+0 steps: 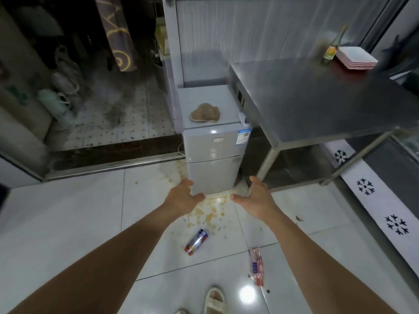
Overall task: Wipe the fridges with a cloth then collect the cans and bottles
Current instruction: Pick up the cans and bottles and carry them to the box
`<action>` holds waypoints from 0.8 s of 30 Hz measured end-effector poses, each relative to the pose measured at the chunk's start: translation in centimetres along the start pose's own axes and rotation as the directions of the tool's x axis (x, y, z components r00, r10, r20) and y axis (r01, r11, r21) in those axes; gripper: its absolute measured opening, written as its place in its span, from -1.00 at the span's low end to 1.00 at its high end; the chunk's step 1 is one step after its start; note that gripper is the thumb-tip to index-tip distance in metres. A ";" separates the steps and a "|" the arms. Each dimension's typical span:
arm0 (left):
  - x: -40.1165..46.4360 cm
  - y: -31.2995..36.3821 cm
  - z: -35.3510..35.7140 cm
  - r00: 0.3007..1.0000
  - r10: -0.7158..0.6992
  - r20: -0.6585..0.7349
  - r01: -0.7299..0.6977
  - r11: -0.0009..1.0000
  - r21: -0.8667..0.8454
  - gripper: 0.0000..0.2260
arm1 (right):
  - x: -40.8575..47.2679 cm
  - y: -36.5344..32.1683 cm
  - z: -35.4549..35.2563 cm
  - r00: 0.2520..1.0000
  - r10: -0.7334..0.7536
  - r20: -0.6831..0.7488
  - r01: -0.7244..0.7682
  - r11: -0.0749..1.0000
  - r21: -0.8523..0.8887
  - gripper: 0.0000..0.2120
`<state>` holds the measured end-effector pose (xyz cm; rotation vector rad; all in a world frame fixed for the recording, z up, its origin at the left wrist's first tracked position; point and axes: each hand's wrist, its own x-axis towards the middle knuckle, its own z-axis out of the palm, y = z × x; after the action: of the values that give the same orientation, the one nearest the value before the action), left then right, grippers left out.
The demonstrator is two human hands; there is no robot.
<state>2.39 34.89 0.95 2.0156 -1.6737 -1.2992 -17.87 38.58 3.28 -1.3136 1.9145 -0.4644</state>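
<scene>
At 12 o'clock, small grey fridge [212, 152] against wall, brown cloth [205, 112] crumpled on top. Left hand [184, 196] and right hand [255, 196] outstretched before fridge base, fingers spread, nothing held. Can [196, 242] lying on floor tiles at 6 o'clock, flattened red bottle [257, 266] toward 5. Glass bottle [331, 49] upright on steel table [317, 98] at 2 o'clock.

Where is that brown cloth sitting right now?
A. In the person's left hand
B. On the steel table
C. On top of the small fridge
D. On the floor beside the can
C. The brown cloth lies bunched on the top of the small fridge, while both the left hand and the right hand are open and hold nothing.
</scene>
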 end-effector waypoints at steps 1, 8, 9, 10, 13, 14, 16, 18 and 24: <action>1.1 -0.2 0.2 1.000 -0.009 0.003 0.009 1.000 0.002 -0.46 | 1.1 0.2 0.6 1.000 0.001 0.004 -0.001 1.000 -0.002 -0.32; 8.8 -3.9 3.8 0.994 -0.098 0.045 0.097 0.995 0.029 -0.46 | 8.2 3.7 5.6 0.992 0.096 0.083 -0.098 0.995 0.023 -0.22; 10.0 -4.7 4.7 0.993 -0.112 0.046 0.110 0.993 0.031 -0.46 | 9.1 4.5 6.5 0.990 0.112 0.087 -0.114 0.993 0.024 -0.21; 11.1 -5.6 5.7 0.990 -0.128 0.053 0.126 0.991 0.032 -0.46 | 10.0 5.4 7.5 0.987 0.131 0.093 -0.134 0.991 0.024 -0.20; 14.4 -9.2 9.2 0.975 -0.200 0.098 0.195 0.979 0.064 -0.45 | 12.5 8.6 10.9 0.974 0.200 0.105 -0.202 0.979 0.008 -0.20; 15.5 -10.6 10.5 0.967 -0.227 0.113 0.220 0.973 0.075 -0.44 | 13.4 9.8 12.2 0.971 0.215 0.105 -0.216 0.976 0.000 -0.21; 17.9 -13.7 13.1 0.951 -0.273 0.145 0.260 0.960 0.106 -0.42 | 15.3 12.3 15.1 0.964 0.244 0.105 -0.245 0.969 -0.002 -0.23; 20.3 -16.9 15.8 0.935 -0.310 0.174 0.289 0.948 0.135 -0.42 | 17.0 15.1 18.5 0.953 0.286 0.103 -0.290 0.957 0.021 -0.24; 27.4 -27.1 24.7 0.921 -0.318 0.224 0.264 0.934 0.239 -0.36 | 21.7 24.0 29.4 0.922 0.374 0.095 -0.379 0.925 0.035 -0.25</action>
<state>1.93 28.59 -44.33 2.3803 -1.7253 -1.6106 -15.03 32.02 -39.86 -0.8836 2.0055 -0.2548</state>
